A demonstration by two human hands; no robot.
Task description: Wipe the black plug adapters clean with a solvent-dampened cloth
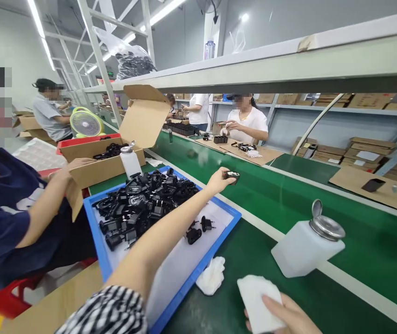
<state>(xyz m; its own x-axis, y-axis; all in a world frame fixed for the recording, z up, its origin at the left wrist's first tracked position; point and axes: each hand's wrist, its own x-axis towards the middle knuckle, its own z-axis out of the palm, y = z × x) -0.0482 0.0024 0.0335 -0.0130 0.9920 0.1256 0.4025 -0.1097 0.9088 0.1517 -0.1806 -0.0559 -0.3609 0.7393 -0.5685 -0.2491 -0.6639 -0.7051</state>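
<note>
left hand (219,182): arm out over the tray, fingertips pinched on one black plug (233,176), held in the air.
black plug position: just past the far right corner of the blue tray (98,243), over the near edge of the green belt (323,204), apart from the heap.
right hand (287,316): at the bottom edge of the view (only partly in frame), fingers gripping a white cloth (256,299), folded flat, low over the green surface.
blue tray: left of centre, pale liner inside. A heap of plugs (146,199) fills its far half. Two loose plugs (198,229) lie alone on the liner, just beside the forearm.
crumpled wipe (212,276): on the green surface, just beside the tray's near right rim, between the tray and the white cloth.
dispenser bottle (304,250): white body, metal top with the flap lid up. It stands at the belt's near edge, right of the tray and near the right hand.
second bottle (130,161): same kind, behind the tray, against the cardboard box (142,118).
cardboard box: open, flap raised, black parts inside.
co-worker at left (6,208): dark blue top, seated, one hand on the box's front wall.
person across the belt (249,123): white shirt, hands on small black parts over a cardboard sheet.
fan (86,123): green, behind the box.
clear bag (133,60): on the upper shelf, full of black parts.
</note>
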